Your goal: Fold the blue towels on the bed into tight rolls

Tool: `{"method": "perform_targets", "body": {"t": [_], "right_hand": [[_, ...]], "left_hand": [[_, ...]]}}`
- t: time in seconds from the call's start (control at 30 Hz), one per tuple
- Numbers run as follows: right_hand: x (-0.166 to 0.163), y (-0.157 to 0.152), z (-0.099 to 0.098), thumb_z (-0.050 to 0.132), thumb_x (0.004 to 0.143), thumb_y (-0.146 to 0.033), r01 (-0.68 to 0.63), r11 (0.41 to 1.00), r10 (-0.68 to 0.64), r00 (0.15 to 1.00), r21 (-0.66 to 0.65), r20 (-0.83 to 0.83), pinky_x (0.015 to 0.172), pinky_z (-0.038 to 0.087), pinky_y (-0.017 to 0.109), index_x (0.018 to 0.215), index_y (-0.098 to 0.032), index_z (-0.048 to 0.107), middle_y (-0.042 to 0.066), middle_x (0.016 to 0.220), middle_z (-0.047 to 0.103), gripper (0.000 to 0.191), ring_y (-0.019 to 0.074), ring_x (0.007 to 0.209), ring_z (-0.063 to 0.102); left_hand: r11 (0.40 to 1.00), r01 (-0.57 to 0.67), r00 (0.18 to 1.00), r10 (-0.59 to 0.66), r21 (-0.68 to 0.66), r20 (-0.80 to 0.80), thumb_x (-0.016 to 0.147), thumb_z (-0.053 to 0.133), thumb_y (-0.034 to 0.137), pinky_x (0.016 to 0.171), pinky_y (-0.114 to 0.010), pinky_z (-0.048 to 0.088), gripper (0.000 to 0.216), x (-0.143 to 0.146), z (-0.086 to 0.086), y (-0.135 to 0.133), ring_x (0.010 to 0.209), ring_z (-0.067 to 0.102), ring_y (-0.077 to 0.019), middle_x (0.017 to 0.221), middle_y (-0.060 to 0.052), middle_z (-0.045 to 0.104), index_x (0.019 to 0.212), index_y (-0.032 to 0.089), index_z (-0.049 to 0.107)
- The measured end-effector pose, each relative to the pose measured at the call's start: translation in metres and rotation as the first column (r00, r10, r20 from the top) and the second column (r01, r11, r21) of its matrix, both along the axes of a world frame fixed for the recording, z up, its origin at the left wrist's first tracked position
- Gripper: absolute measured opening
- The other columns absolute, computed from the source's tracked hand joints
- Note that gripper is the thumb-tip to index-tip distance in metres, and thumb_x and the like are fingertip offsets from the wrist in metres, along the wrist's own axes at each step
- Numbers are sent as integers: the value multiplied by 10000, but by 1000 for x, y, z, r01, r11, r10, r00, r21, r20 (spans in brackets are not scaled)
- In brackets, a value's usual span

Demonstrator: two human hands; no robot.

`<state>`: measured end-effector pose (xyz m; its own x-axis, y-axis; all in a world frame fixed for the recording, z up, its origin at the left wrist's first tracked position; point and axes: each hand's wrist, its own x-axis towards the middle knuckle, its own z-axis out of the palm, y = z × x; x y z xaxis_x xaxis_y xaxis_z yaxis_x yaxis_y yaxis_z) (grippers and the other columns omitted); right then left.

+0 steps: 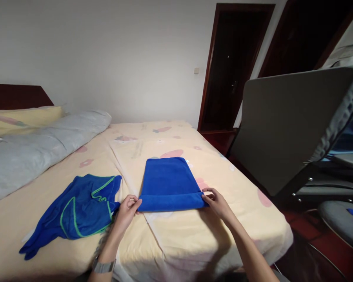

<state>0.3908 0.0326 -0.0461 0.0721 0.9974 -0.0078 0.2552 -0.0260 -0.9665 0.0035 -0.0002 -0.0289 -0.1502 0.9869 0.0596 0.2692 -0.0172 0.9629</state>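
A blue towel (169,176) lies flat on the bed, its near edge turned over into a band across the front. My left hand (128,209) pinches the left end of that folded band between thumb and fingers. At the right end, my right hand (218,201) grips the band's corner the same way. Just left of my left hand is a crumpled blue cloth with green edging (88,207), apart from the towel. A silvery band (104,266) circles my left wrist.
The bed (194,243) has a pale yellow patterned sheet. A rolled grey quilt (47,143) and a yellow pillow (29,119) lie at the left by the headboard (14,96). To the right stand a large grey panel (282,121), a round stool (341,223) and a dark door (233,70).
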Motion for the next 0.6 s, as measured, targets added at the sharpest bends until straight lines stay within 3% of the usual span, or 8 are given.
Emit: {"method": "perform_targets", "body": {"t": [0.1,0.27,0.37,0.47,0.6], "right_hand": [[1,-7,-1,624,785,-458,-17,1000,18,994,-8,104,596,511,296,1084,-224,615,35,791,726,380,222,712,690],[7,-22,1,606,799,-469,-31,1000,31,995,-2,92,651,525,314,1063,-232,599,43,831,747,355,236,756,714],[10,-32,2,599,800,-465,-25,999,21,982,20,187,690,525,326,991,-238,611,39,819,743,297,248,785,723],[9,-36,0,586,812,-451,-14,998,-2,960,57,281,697,521,330,961,-247,614,34,820,732,254,248,771,722],[4,-38,0,552,856,-406,-29,996,-9,912,86,411,720,530,360,999,-252,624,52,864,728,222,268,805,714]], "left_hand": [[1000,9,999,-8,13,-40,755,669,626,475,-246,414,425,-3,-5,-13,494,558,-149,567,48,568,803,240,498],[999,9,995,-6,35,-98,806,653,571,486,-226,434,351,-3,-6,-30,603,617,-169,661,14,610,838,239,545],[999,36,992,-32,23,-121,807,644,541,457,-213,410,323,2,-3,-38,546,587,-152,623,34,588,802,236,539],[999,51,974,-48,10,-221,830,599,494,456,-209,379,277,7,-1,-44,479,538,-133,555,60,539,758,237,523],[999,52,922,-46,3,-384,862,553,433,505,-216,421,220,10,-1,-47,524,600,-153,552,53,568,754,242,539]]}}
